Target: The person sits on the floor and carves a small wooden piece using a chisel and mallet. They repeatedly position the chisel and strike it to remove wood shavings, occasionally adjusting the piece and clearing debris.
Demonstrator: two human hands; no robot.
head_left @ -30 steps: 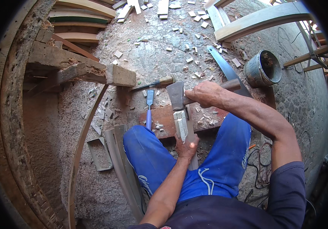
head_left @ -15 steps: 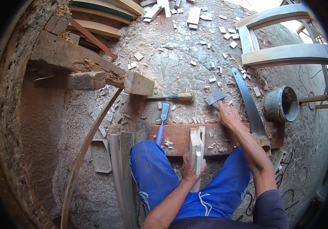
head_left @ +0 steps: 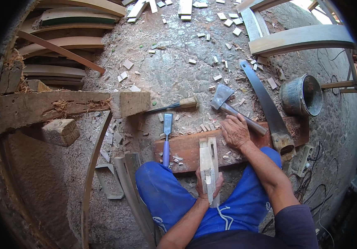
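Note:
My left hand (head_left: 205,184) is closed round pale wooden pieces (head_left: 207,159), which stand upright between my knees with slotted ends over a reddish-brown board (head_left: 186,139). My right hand (head_left: 235,132) is off the hatchet, its fingers loosely stretched over the board, just right of the pieces. What lies under that palm is hidden. Beside these fingers rests the hatchet (head_left: 223,96), with a flared grey head and a round wooden handle reaching over the board. A chisel with a purple handle (head_left: 166,153) lies across the board's left part.
A second chisel (head_left: 186,103) with a wooden handle lies farther off. To the right are a handsaw (head_left: 261,97), a bucket (head_left: 290,97) and a power strip (head_left: 306,161) with cables. Wooden beams (head_left: 132,103) jut in at left. Offcuts and shavings litter the ground.
My right hand has let go of the hatchet, which now lies turned on the ground and board. The hand has drawn back toward the wooden pieces. The view has shifted.

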